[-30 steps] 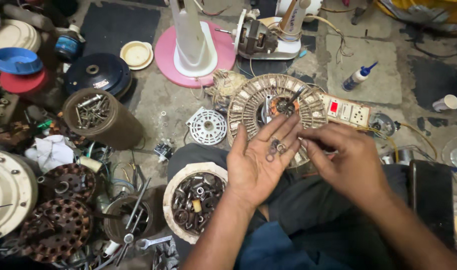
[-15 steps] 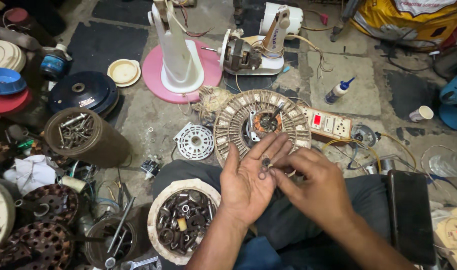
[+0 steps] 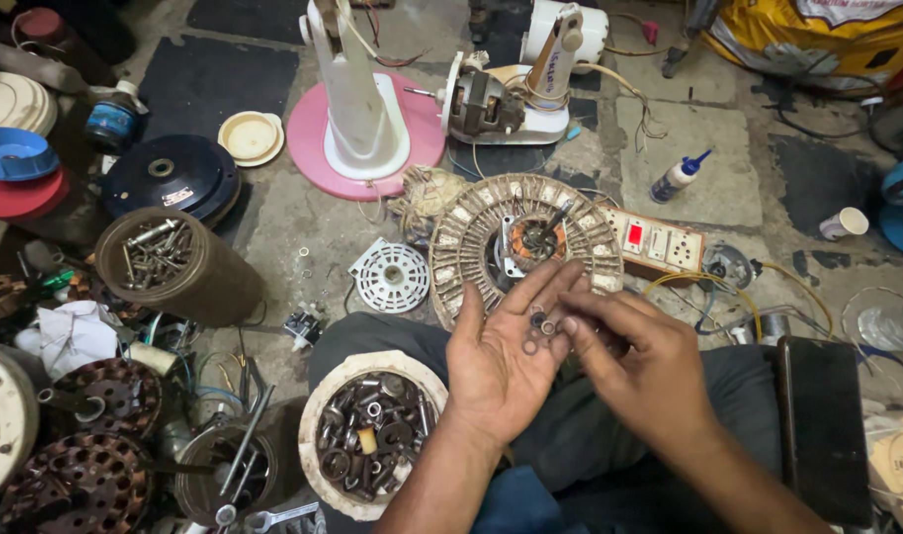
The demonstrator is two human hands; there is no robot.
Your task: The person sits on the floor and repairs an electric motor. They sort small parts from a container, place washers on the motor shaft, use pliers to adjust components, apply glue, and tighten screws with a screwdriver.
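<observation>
Cluttered workshop floor, left hand (image 3: 506, 361) cupping washers (image 3: 537, 331), right hand (image 3: 637, 364) picking

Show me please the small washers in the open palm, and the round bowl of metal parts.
small washers (image 3: 536, 332): head view, on one dark ring.
round bowl (image 3: 318, 407): head view, on its pale left rim.

Left hand (image 3: 506, 366) is held palm up, fingers spread; several small dark washers (image 3: 538, 328) are seen lying on the palm near the finger bases. Right hand (image 3: 634, 361) is brought in from the right, its fingertips (image 3: 568, 324) pinched among the washers. Behind both hands, a round fan stator (image 3: 525, 247) with copper windings is laid on the floor. A white bowl of bearings and bushes (image 3: 372, 435) is placed just left of the left wrist. A brown canister of bolts (image 3: 170, 262) is set further left.
</observation>
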